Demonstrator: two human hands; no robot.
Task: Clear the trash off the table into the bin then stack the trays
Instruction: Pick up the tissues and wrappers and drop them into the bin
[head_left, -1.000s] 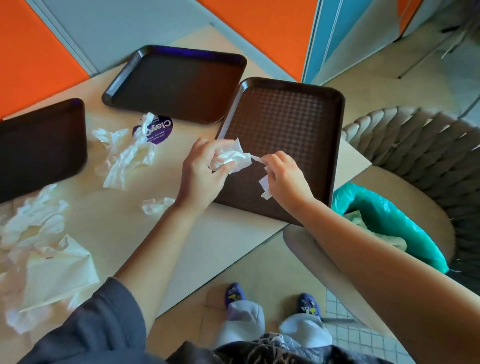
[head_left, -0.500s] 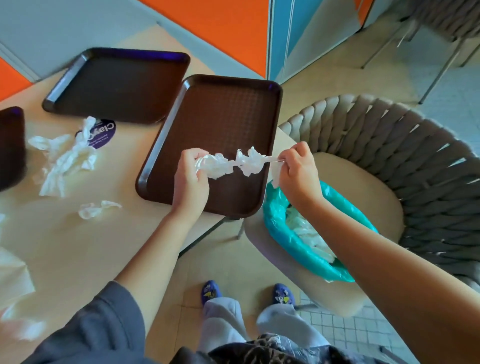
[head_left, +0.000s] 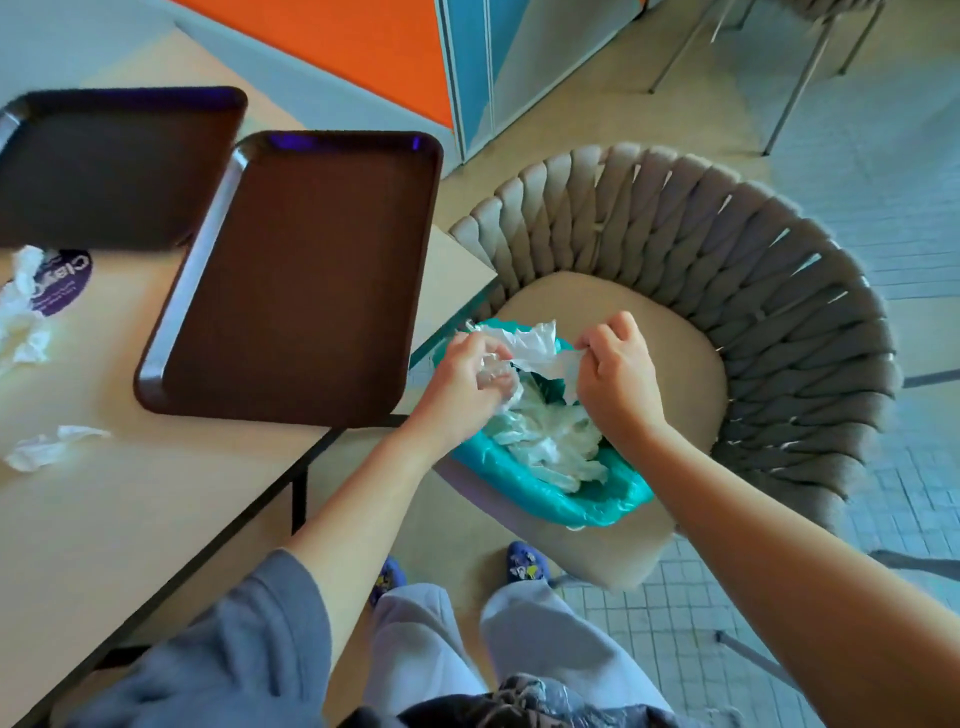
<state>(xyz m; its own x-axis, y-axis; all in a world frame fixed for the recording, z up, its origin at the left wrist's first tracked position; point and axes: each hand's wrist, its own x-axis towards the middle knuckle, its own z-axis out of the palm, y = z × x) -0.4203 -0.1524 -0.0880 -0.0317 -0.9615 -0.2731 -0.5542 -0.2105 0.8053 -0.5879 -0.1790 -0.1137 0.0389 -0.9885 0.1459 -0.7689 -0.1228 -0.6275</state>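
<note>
My left hand (head_left: 467, 371) and my right hand (head_left: 615, 371) both grip a crumpled white tissue (head_left: 535, 349), stretched between them right over the bin (head_left: 545, 496). The bin has a teal liner, stands on a chair seat and holds more white paper. On the table lie two brown trays in view: a near tray (head_left: 306, 270) by the table's right edge and a far tray (head_left: 114, 161) behind it at the left. Both trays look bare.
A small tissue scrap (head_left: 47, 447) and a bigger tissue clump (head_left: 21, 306) beside a purple sticker (head_left: 62, 280) lie on the beige table (head_left: 130, 519). The woven grey chair (head_left: 727, 270) carries the bin to the right of the table. My feet stand between them.
Both hands carried the tissue from over the near tray, past the table edge, to above the bin. The view swung right; the third tray and the left paper pile left the frame.
</note>
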